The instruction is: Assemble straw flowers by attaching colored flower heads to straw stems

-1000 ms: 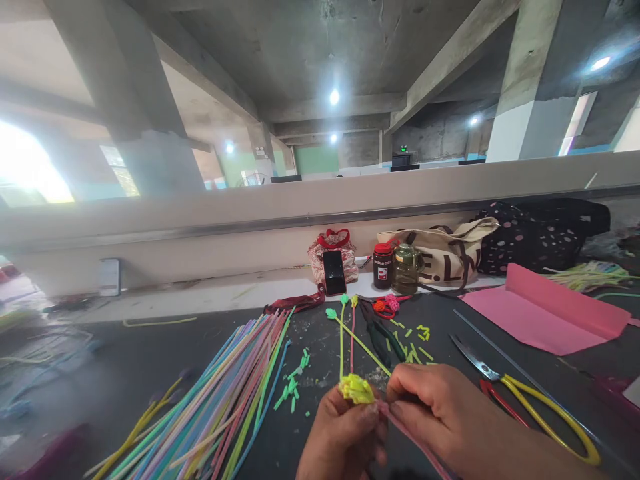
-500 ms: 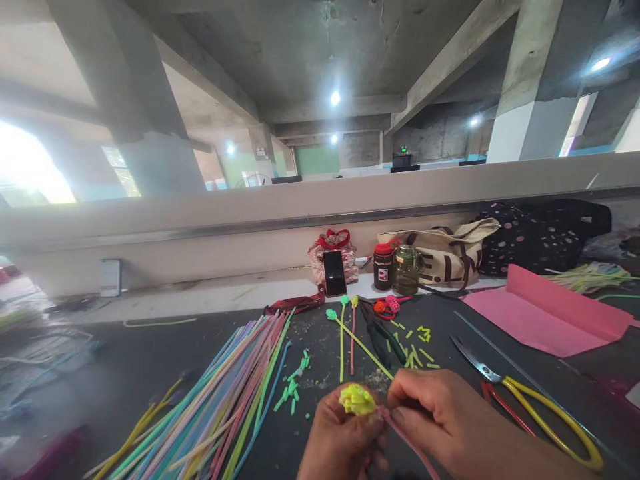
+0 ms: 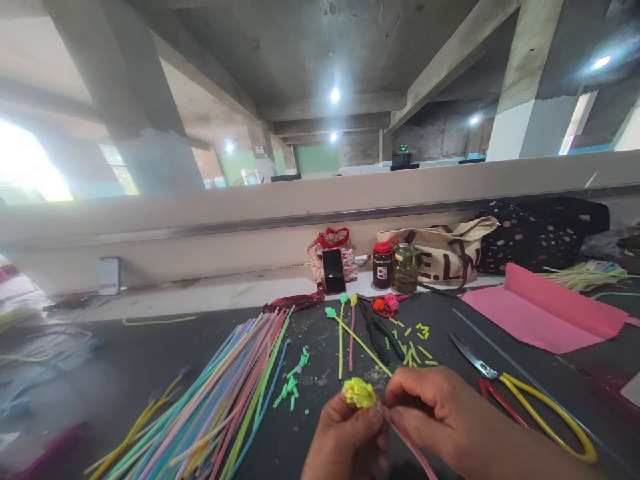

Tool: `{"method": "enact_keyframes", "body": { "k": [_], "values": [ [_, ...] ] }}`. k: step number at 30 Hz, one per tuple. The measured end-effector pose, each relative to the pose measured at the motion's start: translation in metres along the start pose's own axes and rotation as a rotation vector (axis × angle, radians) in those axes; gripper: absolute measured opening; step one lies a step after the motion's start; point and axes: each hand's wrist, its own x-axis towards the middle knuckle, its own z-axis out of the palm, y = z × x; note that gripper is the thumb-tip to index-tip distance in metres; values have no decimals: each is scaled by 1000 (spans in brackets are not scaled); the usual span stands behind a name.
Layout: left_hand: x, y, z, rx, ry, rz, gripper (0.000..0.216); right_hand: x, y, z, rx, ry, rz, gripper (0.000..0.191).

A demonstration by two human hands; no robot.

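Head view: over the near side of the dark counter (image 3: 150, 347), the left hand (image 3: 345, 433) has its grip clamped on a yellow chenille bud (image 3: 359, 393); the right hand (image 3: 435, 413) pinches a pink chenille stem (image 3: 413, 450) just right of it. The step looks like working stem against bud; fingers hide the join, so twisting or wrapping is hard to tell. It calls for a steady left pinch and small right-finger movements. Far right, a canvas tote (image 3: 440, 247) reads "E.L", the rest unclear; the black bottle's (image 3: 383, 267) label is too small to read.
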Motion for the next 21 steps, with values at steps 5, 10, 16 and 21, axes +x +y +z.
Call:
{"method": "enact_keyframes", "body": {
  "k": [5,10,16,21],
  "values": [
    [0,5,1,49,-55,-32,18,3,7,0,104,-23,86,16],
    [0,5,-3,101,-125,-10,18,4,8,-2,225,-66,146,15],
    [4,3,-2,107,-66,13,22,6,13,1,325,-109,185,14],
    [6,1,0,110,1,27,20,3,12,4,193,-36,137,16]
  ]
}}
